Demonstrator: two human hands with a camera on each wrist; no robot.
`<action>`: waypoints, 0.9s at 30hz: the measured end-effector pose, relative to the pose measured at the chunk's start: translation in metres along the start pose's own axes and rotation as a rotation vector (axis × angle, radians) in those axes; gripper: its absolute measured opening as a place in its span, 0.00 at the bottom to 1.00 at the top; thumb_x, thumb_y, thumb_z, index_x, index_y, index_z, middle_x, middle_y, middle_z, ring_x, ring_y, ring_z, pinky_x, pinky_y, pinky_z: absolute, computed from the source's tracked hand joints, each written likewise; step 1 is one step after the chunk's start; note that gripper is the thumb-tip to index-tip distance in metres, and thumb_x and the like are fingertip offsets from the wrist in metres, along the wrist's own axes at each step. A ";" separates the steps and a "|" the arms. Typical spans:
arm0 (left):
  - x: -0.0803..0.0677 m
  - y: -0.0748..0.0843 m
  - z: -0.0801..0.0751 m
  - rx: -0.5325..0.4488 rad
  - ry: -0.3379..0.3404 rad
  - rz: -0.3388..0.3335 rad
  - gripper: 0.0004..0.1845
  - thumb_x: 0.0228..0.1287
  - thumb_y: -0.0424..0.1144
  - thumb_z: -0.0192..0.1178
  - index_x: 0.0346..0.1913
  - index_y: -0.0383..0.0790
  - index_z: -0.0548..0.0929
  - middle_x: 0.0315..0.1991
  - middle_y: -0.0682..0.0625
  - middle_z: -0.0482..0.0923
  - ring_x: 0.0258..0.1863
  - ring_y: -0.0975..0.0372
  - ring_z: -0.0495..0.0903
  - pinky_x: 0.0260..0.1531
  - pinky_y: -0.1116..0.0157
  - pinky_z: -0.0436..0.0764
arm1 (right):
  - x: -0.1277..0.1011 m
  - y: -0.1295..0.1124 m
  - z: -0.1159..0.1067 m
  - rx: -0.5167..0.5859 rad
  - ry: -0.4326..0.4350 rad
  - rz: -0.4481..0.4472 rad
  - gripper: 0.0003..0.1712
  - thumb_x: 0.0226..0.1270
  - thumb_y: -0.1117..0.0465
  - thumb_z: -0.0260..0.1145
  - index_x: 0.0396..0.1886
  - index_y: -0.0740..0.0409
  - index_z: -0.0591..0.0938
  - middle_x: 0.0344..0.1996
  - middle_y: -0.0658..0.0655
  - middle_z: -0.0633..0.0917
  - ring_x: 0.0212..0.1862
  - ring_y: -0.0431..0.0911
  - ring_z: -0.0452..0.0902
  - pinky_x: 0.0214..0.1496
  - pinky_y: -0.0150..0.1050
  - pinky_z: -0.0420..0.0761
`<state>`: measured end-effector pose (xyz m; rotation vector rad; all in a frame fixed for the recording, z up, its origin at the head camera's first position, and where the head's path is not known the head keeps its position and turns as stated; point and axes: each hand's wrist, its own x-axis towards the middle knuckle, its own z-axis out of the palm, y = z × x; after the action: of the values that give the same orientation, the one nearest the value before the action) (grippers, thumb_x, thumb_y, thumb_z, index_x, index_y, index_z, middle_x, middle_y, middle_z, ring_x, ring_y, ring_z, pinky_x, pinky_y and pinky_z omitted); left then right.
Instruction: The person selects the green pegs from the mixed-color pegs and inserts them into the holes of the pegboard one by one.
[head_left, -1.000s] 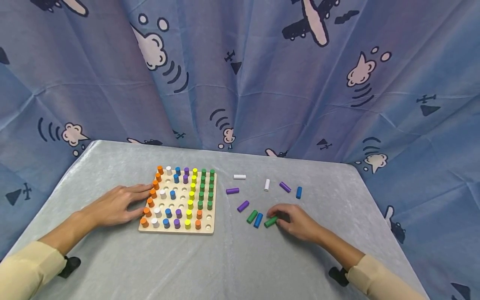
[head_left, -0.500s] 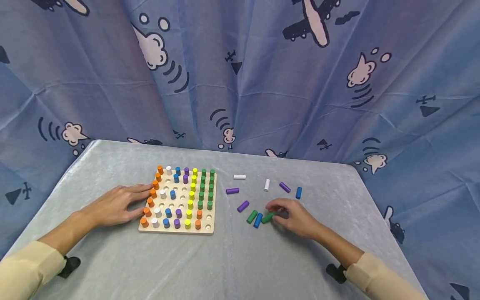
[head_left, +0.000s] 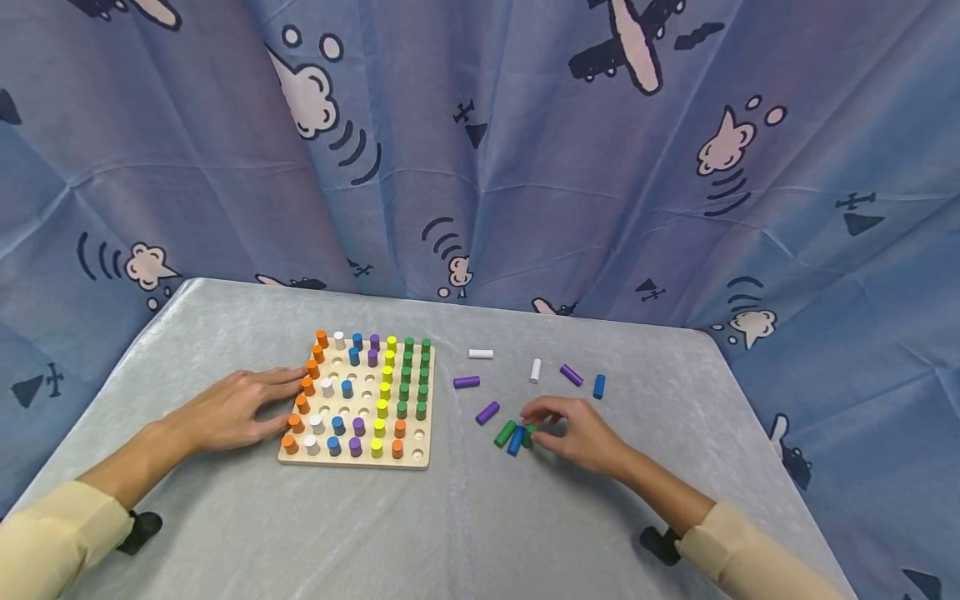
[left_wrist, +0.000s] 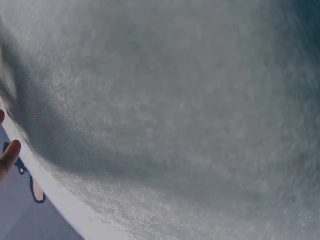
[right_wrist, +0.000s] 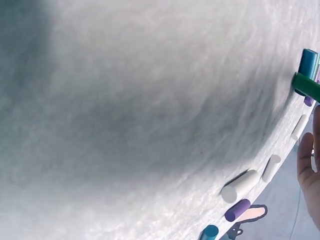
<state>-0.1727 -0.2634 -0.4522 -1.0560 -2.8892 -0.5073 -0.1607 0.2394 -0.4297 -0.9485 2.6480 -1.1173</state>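
A: What has moved since a second ago?

B: The right hand (head_left: 581, 433) has slid a green peg (head_left: 529, 436) leftward across the table (head_left: 480, 525); the peg now lies against the blue peg (head_left: 516, 440), where before it lay apart from it. The left hand (head_left: 228, 408) has not shifted.

A: How does the right hand hold it?

B: Thumb and fingertips are curled and pinch the peg's right end, with the peg low on the cloth. The right wrist view catches only a green end and a blue end at its edge.

A: And the left hand?

B: Flat, fingers straight, resting on the table, its fingertips against the left edge of the wooden pegboard (head_left: 416, 458), beside the orange pegs (head_left: 303, 404).

A: Where is all this on the table?

B: The pegboard sits left of the middle. The held peg is right of it, in a cluster with another green peg (head_left: 505, 433) and the blue one. Toward the far edge lie loose purple pegs (head_left: 466, 382), white pegs (head_left: 481, 353) and a second blue peg (head_left: 598, 386).
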 end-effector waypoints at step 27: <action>0.000 0.000 0.001 -0.008 0.017 0.012 0.28 0.66 0.45 0.64 0.63 0.31 0.79 0.66 0.40 0.74 0.63 0.45 0.74 0.56 0.44 0.75 | 0.049 -0.043 0.028 0.094 -0.091 -0.045 0.14 0.61 0.71 0.71 0.47 0.64 0.85 0.41 0.59 0.88 0.40 0.40 0.81 0.45 0.52 0.82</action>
<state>-0.1728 -0.2631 -0.4536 -1.0647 -2.8668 -0.5252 -0.1690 0.1701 -0.4145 -1.0207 2.4907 -1.1677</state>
